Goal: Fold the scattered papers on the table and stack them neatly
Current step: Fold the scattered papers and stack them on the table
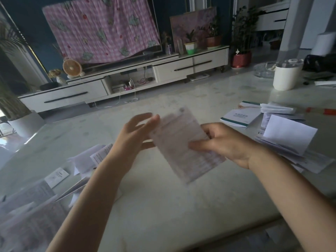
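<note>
Right hand [223,142] pinched a printed sheet [181,142], thumb on its face, above the table [163,206]; left hand [136,130] lay straight-fingered against the sheet's other edge. Outside the right hand I saw a folded pile [289,137]; outside the left, loose papers [36,197] waited, so I judged plenty remained

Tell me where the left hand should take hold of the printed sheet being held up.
On the printed sheet, pinch the free upper-left edge, coming from the left. The right hand grips its right side, thumb on the front, and the sheet is tilted in the air, so both faces there are reachable. The left hand is right beside it.
</note>
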The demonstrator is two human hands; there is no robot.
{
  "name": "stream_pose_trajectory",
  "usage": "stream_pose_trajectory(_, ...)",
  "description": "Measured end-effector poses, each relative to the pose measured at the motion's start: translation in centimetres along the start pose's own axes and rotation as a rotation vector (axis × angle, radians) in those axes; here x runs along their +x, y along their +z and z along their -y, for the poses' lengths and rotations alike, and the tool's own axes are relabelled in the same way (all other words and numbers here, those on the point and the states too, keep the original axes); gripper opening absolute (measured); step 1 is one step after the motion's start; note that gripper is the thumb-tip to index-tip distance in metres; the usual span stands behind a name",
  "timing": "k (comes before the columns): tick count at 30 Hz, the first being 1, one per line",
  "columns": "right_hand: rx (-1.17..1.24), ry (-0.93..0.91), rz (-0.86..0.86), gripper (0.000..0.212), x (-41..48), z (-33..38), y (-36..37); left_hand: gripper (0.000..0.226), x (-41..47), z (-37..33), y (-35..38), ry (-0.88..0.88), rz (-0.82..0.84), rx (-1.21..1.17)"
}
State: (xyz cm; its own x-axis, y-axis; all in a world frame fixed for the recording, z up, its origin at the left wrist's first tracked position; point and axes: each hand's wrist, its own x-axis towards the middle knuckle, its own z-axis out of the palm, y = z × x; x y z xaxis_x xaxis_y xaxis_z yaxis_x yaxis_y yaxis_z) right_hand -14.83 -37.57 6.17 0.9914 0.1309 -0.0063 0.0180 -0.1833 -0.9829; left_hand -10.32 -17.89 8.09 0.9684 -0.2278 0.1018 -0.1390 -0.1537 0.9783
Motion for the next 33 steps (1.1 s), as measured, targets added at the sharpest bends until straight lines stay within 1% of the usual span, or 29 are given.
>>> stream_pose_trajectory(1, 0.053, 0.005, -0.048, 0.021, 0.2, 0.0, -0.1, 0.07, -0.2, 0.3, -0.3, -0.05, 0.013, -0.083)
stream_pose_trajectory(2, 0.083, 0.006, -0.071, 0.021, 0.2, 0.1, -0.1, 0.078, -0.5, 0.8, -0.3, -0.099, 0.056, -0.11)
stream_pose_trajectory(3, 0.095, 0.011, -0.077, 0.021, 0.3, 0.1, 0.1, 0.072, -1.1, 1.1, 0.0, -0.128, 0.112, -0.105)
stream_pose_trajectory(4, 0.105, 0.02, -0.075, 0.022, 0.3, 0.1, 0.3, 0.054, -1.7, 1.3, 0.7, -0.153, 0.157, -0.087)
stream_pose_trajectory(5, 0.115, 0.035, -0.07, 0.023, 0.4, 0.0, 0.6, 0.033, -2.0, 1.6, 1.3, -0.168, 0.166, -0.072)
stream_pose_trajectory(6, 0.126, 0.05, -0.06, 0.024, 0.5, -0.1, 0.8, 0.017, -2.3, 1.7, 2.0, -0.179, 0.132, -0.081)
stream_pose_trajectory(7, 0.15, 0.06, -0.046, 0.025, 0.5, -0.1, 0.9, 0.011, -2.5, 1.8, 2.4, -0.173, 0.083, -0.102)
stream_pose_trajectory(10, 0.272, 0.055, -0.042, 0.023, 0.3, 0.1, 0.9, 0.016, -2.4, 1.7, 2.6, -0.133, -0.003, -0.155)
stream_pose_trajectory(13, 0.279, 0.03, -0.04, 0.025, 0.1, 0.1, 0.9, 0.026, -2.4, 1.5, 2.5, -0.144, -0.033, -0.238)
stream_pose_trajectory(14, 0.254, 0.012, -0.043, 0.03, 0.2, 0.0, 1.0, 0.028, -2.4, 1.4, 2.6, -0.175, -0.042, -0.307)
stream_pose_trajectory(16, 0.137, -0.062, -0.12, 0.043, 0.7, -0.4, 1.3, 0.024, -2.5, 1.2, 2.4, -0.266, -0.022, -0.521)
stream_pose_trajectory(17, 0.065, -0.117, -0.177, 0.048, 0.9, -0.6, 1.3, 0.027, -2.6, 1.1, 2.4, -0.307, 0.024, -0.602)
stream_pose_trajectory(18, 0.005, -0.172, -0.227, 0.052, 1.1, -0.7, 1.5, 0.034, -2.9, 1.1, 2.3, -0.34, 0.082, -0.621)
stream_pose_trajectory(19, -0.033, -0.222, -0.258, 0.054, 1.1, -0.7, 1.6, 0.038, -3.1, 1.3, 2.4, -0.356, 0.137, -0.583)
stream_pose_trajectory(20, -0.064, -0.258, -0.263, 0.056, 1.1, -0.7, 1.7, 0.036, -3.3, 1.5, 2.5, -0.35, 0.172, -0.526)
stream_pose_trajectory(21, -0.096, -0.276, -0.246, 0.056, 1.1, -0.6, 1.9, 0.029, -3.4, 2.0, 2.7, -0.318, 0.176, -0.471)
stream_pose_trajectory(23, -0.101, -0.257, -0.192, 0.051, 1.0, -0.4, 1.9, 0.015, -3.4, 2.6, 2.9, -0.21, 0.099, -0.365)
stream_pose_trajectory(25, 0.082, -0.127, -0.095, 0.039, 0.8, -0.1, 1.7, 0.01, -3.3, 3.1, 2.8, -0.112, -0.011, -0.258)
stream_pose_trajectory(27, 0.223, -0.016, -0.003, 0.018, 0.5, 0.0, 1.5, 0.009, -3.2, 3.3, 2.5, -0.046, -0.064, -0.144)
stream_pose_trajectory(28, 0.196, 0.013, 0.031, 0.017, 0.3, -0.2, 1.4, 0.009, -3.3, 3.4, 2.4, -0.022, -0.067, -0.095)
stream_pose_trajectory(30, 0.12, 0.057, 0.08, 0.034, 0.2, -0.6, 1.6, 0.008, -3.5, 3.4, 2.3, 0.0, -0.059, -0.048)
stream_pose_trajectory(31, 0.133, 0.065, 0.077, 0.037, 0.2, -0.7, 1.9, 0.008, -3.5, 3.5, 2.1, 0.003, -0.072, -0.055)
stream_pose_trajectory(33, 0.245, 0.078, 0.014, 0.031, 0.3, -0.9, 2.6, 0.009, -3.6, 4.1, 1.7, -0.02, -0.157, -0.149)
